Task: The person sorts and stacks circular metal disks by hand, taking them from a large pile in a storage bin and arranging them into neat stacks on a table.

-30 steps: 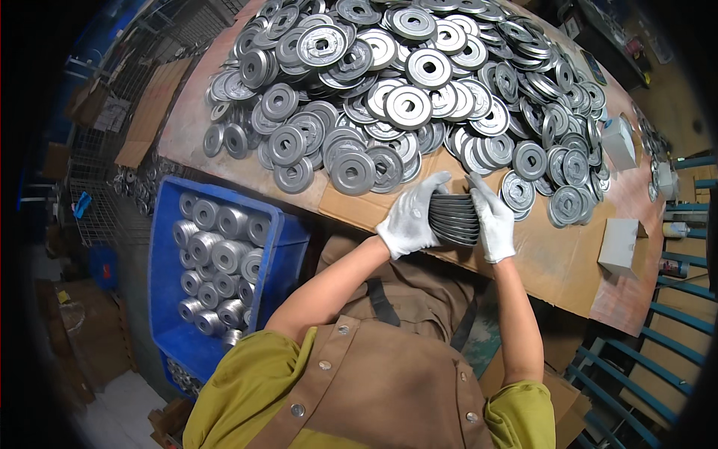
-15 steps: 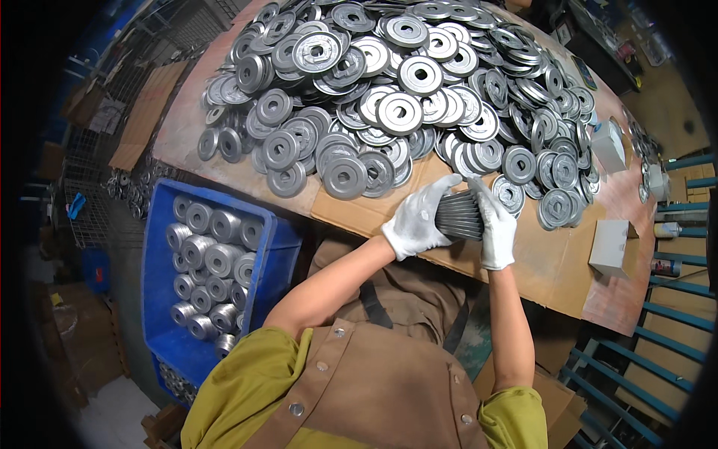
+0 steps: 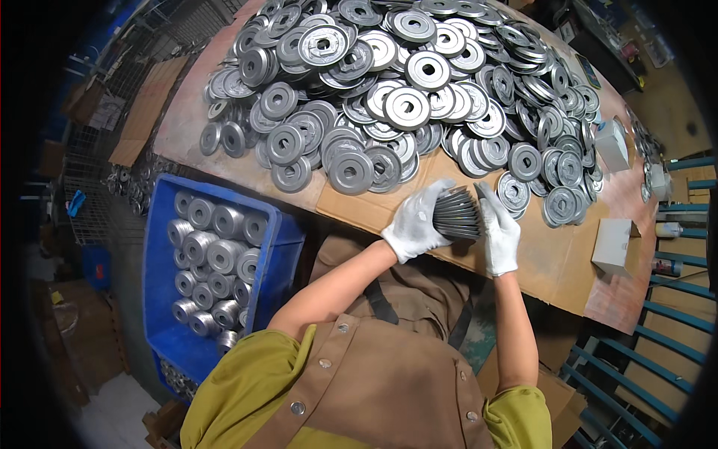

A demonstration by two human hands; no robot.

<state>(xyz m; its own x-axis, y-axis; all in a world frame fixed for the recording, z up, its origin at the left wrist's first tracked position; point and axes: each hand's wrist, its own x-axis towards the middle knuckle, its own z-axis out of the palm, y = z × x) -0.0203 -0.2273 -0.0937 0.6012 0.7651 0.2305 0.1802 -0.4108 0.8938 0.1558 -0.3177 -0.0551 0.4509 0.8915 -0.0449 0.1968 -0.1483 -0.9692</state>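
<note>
A short stack of grey metal discs (image 3: 458, 215), pressed face to face with their rims toward me, sits over the near edge of the cardboard. My left hand (image 3: 416, 226), in a white glove, is wrapped round its left side and grips it. My right hand (image 3: 499, 236), gloved the same, stands just right of the stack with fingers stretched out and a narrow gap between palm and discs. Beyond both hands rises a large heap of loose metal discs with centre holes (image 3: 406, 108). Flat cardboard (image 3: 550, 258) lies under my hands on the table.
At my left stands a blue plastic bin (image 3: 273, 251) holding rows of stacked discs (image 3: 222, 256). A small white box (image 3: 612, 245) stands near the table's right edge, another white box (image 3: 612, 144) beyond it. Teal metal bars (image 3: 677, 314) run along the right.
My right hand has come slightly away from the stack, opening a gap. The stack has tilted a little in my left hand, its discs fanning somewhat at the top.
</note>
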